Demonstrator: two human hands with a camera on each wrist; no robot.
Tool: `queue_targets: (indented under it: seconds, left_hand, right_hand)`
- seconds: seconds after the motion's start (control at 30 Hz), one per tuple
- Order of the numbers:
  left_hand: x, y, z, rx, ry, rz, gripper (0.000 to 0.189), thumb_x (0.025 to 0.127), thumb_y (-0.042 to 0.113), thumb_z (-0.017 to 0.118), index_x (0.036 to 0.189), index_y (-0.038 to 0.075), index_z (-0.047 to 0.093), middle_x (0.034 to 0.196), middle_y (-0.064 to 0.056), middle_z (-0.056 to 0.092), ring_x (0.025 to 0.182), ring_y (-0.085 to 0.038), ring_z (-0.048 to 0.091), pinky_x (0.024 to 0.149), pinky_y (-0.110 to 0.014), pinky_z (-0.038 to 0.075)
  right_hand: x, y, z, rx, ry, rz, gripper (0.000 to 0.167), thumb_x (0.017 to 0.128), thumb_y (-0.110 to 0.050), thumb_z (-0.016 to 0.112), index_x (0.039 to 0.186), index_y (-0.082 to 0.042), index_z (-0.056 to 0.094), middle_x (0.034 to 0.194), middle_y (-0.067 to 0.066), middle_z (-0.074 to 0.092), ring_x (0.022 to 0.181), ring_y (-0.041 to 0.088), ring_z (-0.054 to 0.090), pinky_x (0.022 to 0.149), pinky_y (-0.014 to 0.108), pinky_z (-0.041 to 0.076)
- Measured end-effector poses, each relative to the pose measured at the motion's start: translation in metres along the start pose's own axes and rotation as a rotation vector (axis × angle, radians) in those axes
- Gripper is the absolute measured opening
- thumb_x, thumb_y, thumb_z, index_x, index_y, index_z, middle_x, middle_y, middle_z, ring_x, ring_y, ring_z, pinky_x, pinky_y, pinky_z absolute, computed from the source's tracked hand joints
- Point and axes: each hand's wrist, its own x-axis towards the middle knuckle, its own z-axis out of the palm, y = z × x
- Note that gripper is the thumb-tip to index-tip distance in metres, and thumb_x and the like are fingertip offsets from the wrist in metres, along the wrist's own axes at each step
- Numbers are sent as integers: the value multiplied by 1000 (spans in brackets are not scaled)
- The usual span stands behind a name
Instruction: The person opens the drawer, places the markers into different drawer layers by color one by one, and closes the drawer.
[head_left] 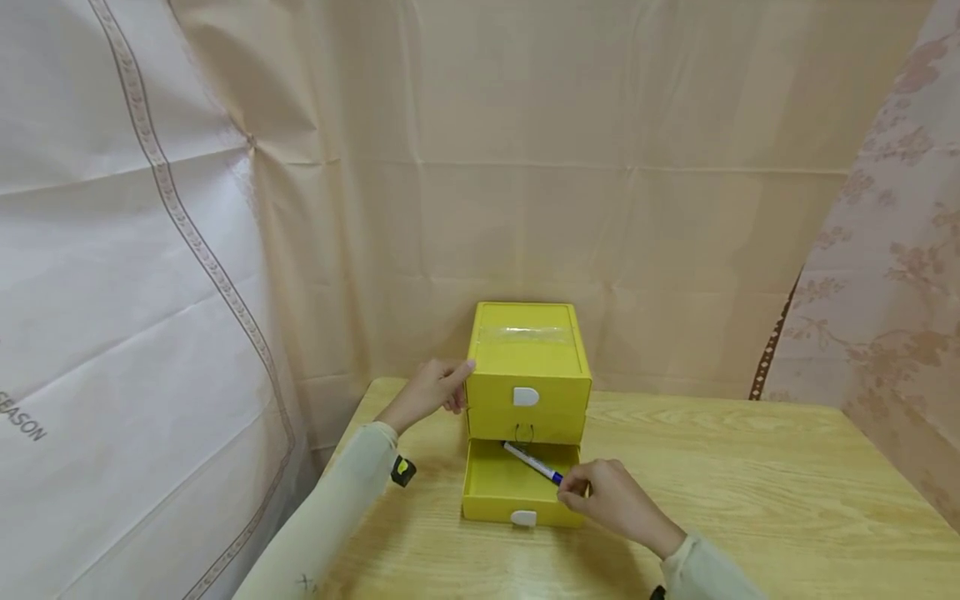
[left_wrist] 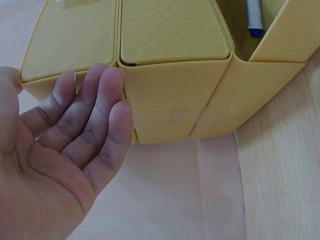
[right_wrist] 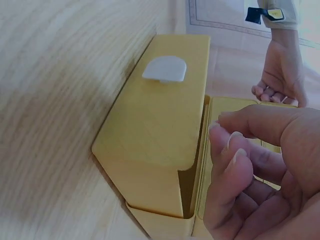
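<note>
A yellow drawer box (head_left: 528, 408) stands on the table, its lowest drawer (head_left: 491, 508) pulled out. Inside that drawer lies a white marker with a blue end (head_left: 531, 461), slanted against the back; its blue tip also shows in the left wrist view. My left hand (head_left: 435, 390) rests against the box's upper left side, fingers loosely bent along the wall. Over the drawer's right side is my right hand (head_left: 611, 496), close to the marker's blue end. Its thumb and index fingertips come together in the right wrist view, with nothing showing between them.
The drawer fronts carry white tabs, such as the lower tab (head_left: 523, 518). Clear tape (head_left: 525, 334) crosses the box top. Beige cloth (head_left: 525, 167) hangs behind the wooden table (head_left: 712, 475), with a pale patterned sheet (head_left: 150, 292) at the left.
</note>
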Motion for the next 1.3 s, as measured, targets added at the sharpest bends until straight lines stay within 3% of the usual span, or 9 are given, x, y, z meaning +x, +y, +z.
queue_targets:
  seconds: [0.27, 0.57, 0.8, 1.3]
  left_hand:
    - [0, 1, -1, 3, 1, 9, 65, 106, 61, 44, 79, 7, 69, 72, -10, 69, 67, -30, 70, 65, -39, 60]
    - [-1, 2, -2, -13, 7, 10, 63, 106, 58, 45, 79, 7, 69, 72, -10, 69, 65, -25, 69, 73, -55, 59]
    - [-1, 1, -2, 1, 9, 9, 63, 105, 60, 45, 79, 8, 69, 71, -7, 69, 66, -26, 70, 66, -38, 60]
    - [0, -2, 0, -2, 9, 8, 64, 105, 61, 45, 78, 8, 69, 72, -9, 69, 66, -27, 70, 67, -40, 60]
  right_hand:
    - [-6, 0, 7, 122, -42, 63, 16, 98, -20, 72, 88, -10, 80, 71, -2, 69, 48, 4, 52, 42, 21, 45]
    - [-11, -1, 20, 226, -82, 101, 27, 101, -26, 68, 84, -9, 78, 65, 3, 68, 36, 1, 45, 36, 16, 35]
    - [-15, 0, 32, 231, -76, 74, 38, 104, -30, 64, 74, -9, 73, 61, 1, 68, 33, 0, 44, 34, 17, 34]
    - [-19, 10, 58, 236, -43, 146, 49, 107, -39, 56, 68, -13, 70, 58, -4, 65, 34, 1, 45, 33, 20, 38]
